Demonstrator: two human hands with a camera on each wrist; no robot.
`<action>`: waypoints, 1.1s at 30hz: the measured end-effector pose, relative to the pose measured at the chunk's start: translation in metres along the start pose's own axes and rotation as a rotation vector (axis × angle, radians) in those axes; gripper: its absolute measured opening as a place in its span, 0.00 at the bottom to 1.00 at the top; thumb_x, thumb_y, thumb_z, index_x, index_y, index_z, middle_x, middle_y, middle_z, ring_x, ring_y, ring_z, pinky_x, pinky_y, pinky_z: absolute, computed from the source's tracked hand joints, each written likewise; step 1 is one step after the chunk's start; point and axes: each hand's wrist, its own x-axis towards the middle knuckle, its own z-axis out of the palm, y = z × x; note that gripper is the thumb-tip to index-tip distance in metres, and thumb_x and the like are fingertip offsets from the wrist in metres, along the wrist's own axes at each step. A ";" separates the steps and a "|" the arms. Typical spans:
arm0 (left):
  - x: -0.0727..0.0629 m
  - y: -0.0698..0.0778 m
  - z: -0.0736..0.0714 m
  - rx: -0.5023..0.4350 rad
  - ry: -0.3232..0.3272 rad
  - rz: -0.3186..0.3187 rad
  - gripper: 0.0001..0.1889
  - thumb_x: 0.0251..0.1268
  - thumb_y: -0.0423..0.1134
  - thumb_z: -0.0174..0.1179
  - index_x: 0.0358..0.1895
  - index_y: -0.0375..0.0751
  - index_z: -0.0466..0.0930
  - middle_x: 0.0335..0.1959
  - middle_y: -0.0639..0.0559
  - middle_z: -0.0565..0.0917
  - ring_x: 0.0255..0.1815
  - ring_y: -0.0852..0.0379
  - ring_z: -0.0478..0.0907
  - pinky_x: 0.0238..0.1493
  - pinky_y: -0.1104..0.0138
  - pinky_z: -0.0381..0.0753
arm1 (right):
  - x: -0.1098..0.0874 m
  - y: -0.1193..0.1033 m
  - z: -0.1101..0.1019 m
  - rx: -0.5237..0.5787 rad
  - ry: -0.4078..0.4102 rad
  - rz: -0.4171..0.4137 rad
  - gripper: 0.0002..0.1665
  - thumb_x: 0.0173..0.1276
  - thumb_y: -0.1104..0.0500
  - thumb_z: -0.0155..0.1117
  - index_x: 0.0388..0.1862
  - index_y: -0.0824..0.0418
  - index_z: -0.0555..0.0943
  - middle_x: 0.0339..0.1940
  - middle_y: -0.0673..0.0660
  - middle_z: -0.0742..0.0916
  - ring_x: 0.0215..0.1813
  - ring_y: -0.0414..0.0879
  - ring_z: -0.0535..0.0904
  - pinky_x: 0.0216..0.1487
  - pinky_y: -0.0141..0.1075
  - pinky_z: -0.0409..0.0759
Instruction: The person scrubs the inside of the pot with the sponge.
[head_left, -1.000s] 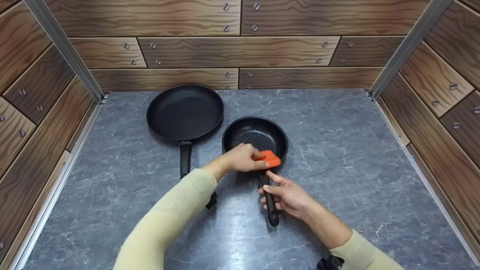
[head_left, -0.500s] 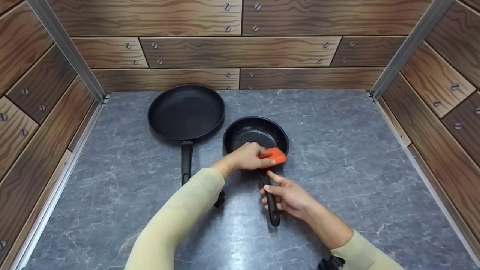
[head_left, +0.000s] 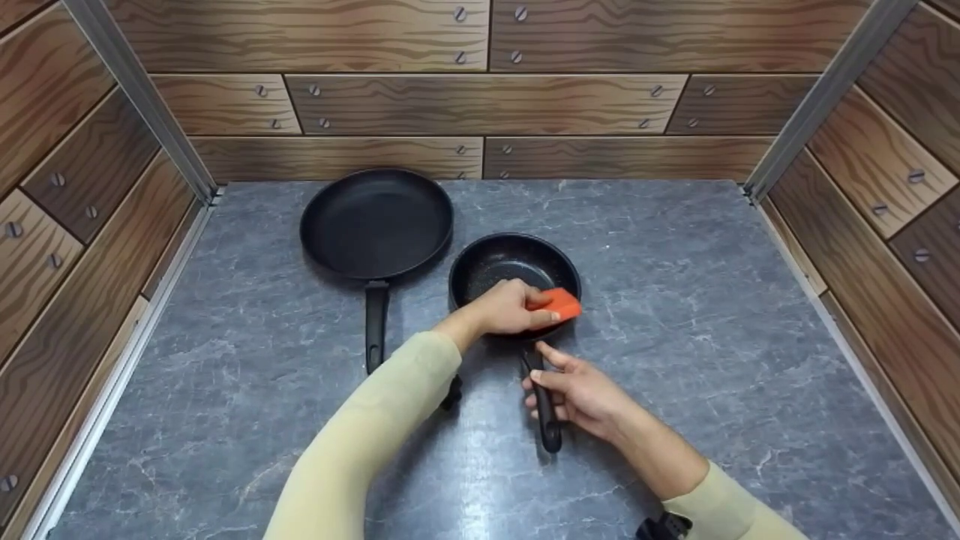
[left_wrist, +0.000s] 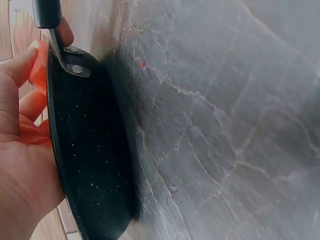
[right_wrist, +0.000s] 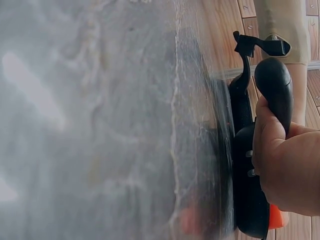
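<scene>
A small black speckled frying pan [head_left: 491,262] stands on the grey marbled tabletop, its handle [head_left: 550,427] toward the person. Over the near side of the pan, my left hand [head_left: 504,306] pinches an orange sponge [head_left: 566,304] between thumb and fingers. The sponge is at the pan's inner right wall. My right hand [head_left: 589,394] grips the handle, thumb on top and fingers beneath. In the left wrist view, the pan's outer side [left_wrist: 90,140] hides part of the left hand [left_wrist: 25,165]. The right wrist view has the right hand [right_wrist: 290,165] around the handle.
A larger black frying pan [head_left: 375,225] lies at the back left, its handle [head_left: 375,322] toward the person and partly behind the left sleeve [head_left: 375,420]. Wood-patterned walls [head_left: 480,105] enclose the tabletop [head_left: 712,300] at the back and both sides.
My left hand has moved the orange sponge to the right and slightly away along the pan's near right side. The right hand keeps its hold on the handle; the pans have stayed put.
</scene>
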 end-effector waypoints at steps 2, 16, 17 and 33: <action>0.001 0.000 0.000 -0.003 0.003 0.001 0.29 0.75 0.55 0.65 0.70 0.40 0.81 0.68 0.42 0.82 0.70 0.53 0.78 0.69 0.66 0.75 | 0.000 0.000 0.000 0.001 0.002 0.001 0.49 0.83 0.63 0.55 0.90 0.60 0.38 0.45 0.58 0.86 0.40 0.45 0.87 0.47 0.42 0.88; 0.013 0.000 0.008 0.017 0.077 -0.016 0.32 0.74 0.57 0.66 0.72 0.41 0.80 0.66 0.45 0.84 0.68 0.55 0.80 0.67 0.66 0.76 | 0.000 0.000 0.001 -0.002 0.034 0.016 0.48 0.84 0.63 0.54 0.90 0.58 0.39 0.45 0.59 0.86 0.39 0.45 0.87 0.46 0.41 0.89; 0.013 0.000 0.009 0.019 0.086 -0.013 0.32 0.74 0.57 0.66 0.71 0.40 0.79 0.66 0.45 0.84 0.67 0.55 0.80 0.67 0.66 0.76 | 0.000 0.000 0.001 -0.001 0.033 0.016 0.48 0.84 0.63 0.54 0.90 0.57 0.39 0.45 0.58 0.86 0.39 0.44 0.87 0.46 0.41 0.89; 0.022 0.002 0.014 0.150 0.154 -0.010 0.31 0.78 0.57 0.62 0.77 0.47 0.75 0.71 0.38 0.78 0.70 0.45 0.77 0.71 0.61 0.73 | 0.000 0.002 0.000 -0.011 0.017 -0.007 0.49 0.84 0.61 0.56 0.90 0.59 0.39 0.42 0.55 0.87 0.38 0.43 0.87 0.45 0.39 0.88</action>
